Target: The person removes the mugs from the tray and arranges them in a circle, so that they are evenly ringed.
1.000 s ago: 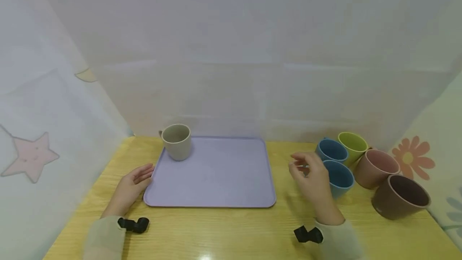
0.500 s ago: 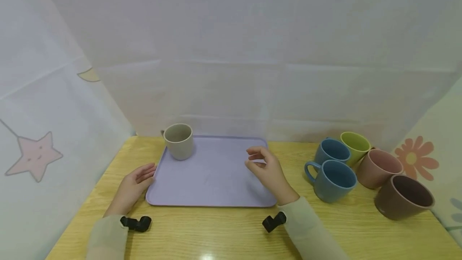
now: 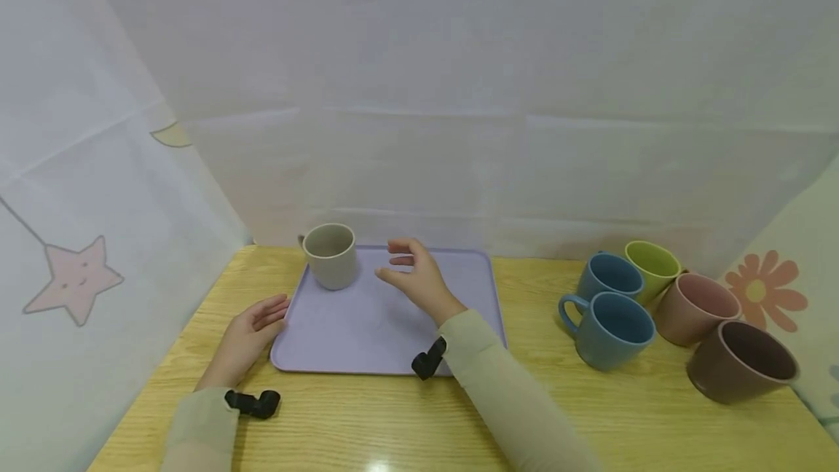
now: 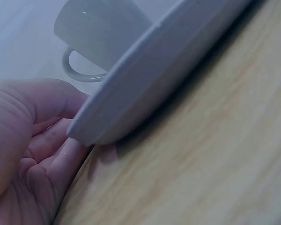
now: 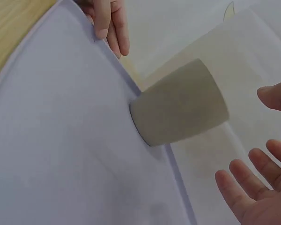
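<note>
A beige mug (image 3: pixel 332 268) stands upright at the back left of a lavender tray (image 3: pixel 419 363), its handle pointing left. My right hand (image 3: pixel 419 279) hovers over the tray just right of this mug, thumb and fingers spread apart with nothing between them. In the right wrist view the open right hand (image 5: pixel 262 187) faces the mug (image 5: pixel 178 105). My left hand (image 3: pixel 245 333) rests at the tray's left edge, fingers relaxed. From the left wrist, its fingers (image 4: pixel 61 101) show right at the tray's rim (image 4: pixel 131 61), with the mug (image 4: pixel 100 37) behind.
At the right of the wooden table (image 3: pixel 341 421) stand two blue mugs (image 3: pixel 612 330), a lime green mug (image 3: pixel 652 268), a pink mug (image 3: pixel 698 308) and a brown mug (image 3: pixel 741 363), close together. White fabric (image 3: pixel 419 130) hangs behind and at both sides.
My right hand has moved left from beside the blue mugs across the tray towards the beige mug, its fingers spreading wider. The left hand stays at the tray's edge.
</note>
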`<action>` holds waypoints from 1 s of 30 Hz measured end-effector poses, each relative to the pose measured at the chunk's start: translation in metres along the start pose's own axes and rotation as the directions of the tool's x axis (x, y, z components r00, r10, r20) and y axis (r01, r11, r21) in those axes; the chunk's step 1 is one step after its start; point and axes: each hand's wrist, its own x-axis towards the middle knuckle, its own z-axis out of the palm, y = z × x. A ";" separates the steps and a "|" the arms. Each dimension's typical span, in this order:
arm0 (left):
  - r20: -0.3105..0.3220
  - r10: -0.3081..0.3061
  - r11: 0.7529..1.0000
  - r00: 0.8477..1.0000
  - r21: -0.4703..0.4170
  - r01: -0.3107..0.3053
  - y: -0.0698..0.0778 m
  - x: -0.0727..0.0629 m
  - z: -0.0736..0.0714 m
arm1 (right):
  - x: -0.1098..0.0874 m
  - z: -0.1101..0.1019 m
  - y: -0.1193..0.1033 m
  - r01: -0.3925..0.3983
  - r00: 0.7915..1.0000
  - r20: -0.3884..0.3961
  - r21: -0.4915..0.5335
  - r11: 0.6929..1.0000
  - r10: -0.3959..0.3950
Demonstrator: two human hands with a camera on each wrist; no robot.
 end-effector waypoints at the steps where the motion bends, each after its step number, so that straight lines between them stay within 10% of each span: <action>1: -0.001 0.001 1.000 1.000 -0.002 -0.001 0.000 0.000 0.000 | 0.005 0.005 0.000 -0.018 1.000 -0.006 0.002 1.000 0.018; 12: 0.003 0.006 1.000 1.000 -0.020 -0.006 -0.001 0.000 -0.001 | 0.035 0.061 0.003 -0.164 0.984 -0.066 0.042 0.986 0.166; 30: -0.010 0.016 0.999 1.000 -0.043 -0.016 0.001 -0.002 0.002 | 0.051 0.096 -0.008 -0.123 0.988 -0.095 -0.028 0.992 0.119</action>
